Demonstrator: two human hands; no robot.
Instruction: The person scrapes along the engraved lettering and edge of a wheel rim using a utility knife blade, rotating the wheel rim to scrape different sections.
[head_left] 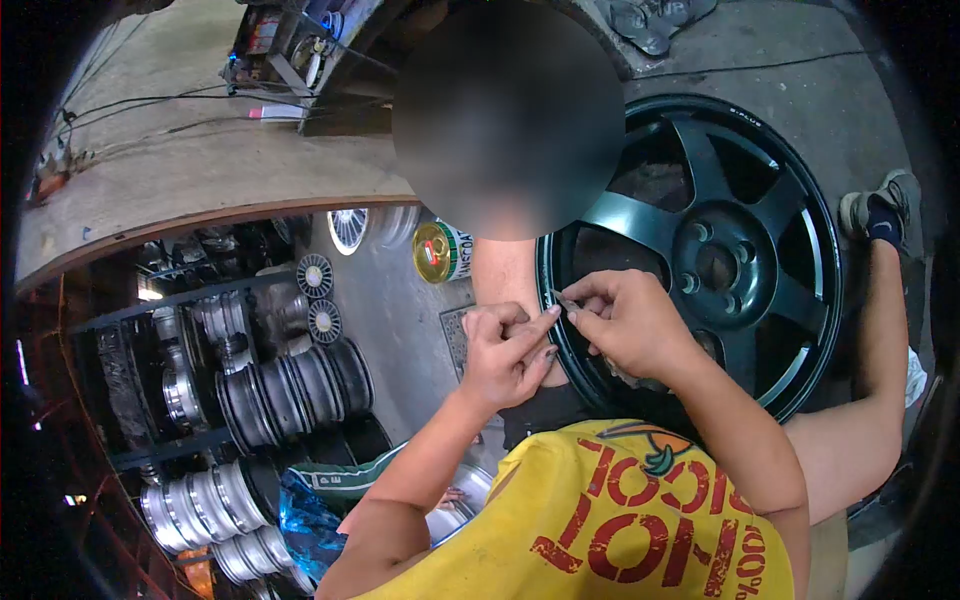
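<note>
A dark green alloy wheel (pixel 735 345) stands tilted against the person's legs, its spokes and hub facing me. My right hand (pixel 640 325) is over the wheel's left edge, with thumb and fingers pinching a small thin metal blade (pixel 567 301). The blade's tip is at the wheel's rim lip; whether it touches cannot be made out. Beside it on the left is my left hand (pixel 508 355), its index finger stretched to the rim edge near the blade. The left thumb stands apart, the other fingers are loosely curled, and nothing shows in that hand.
Several silver and dark wheel rims (pixel 290 390) are stacked on racks at the left. A gold-lidded can (pixel 433 252) stands on the floor beyond my left hand. A shoe (pixel 885 205) is at the right, and a blurred round patch hides the top middle.
</note>
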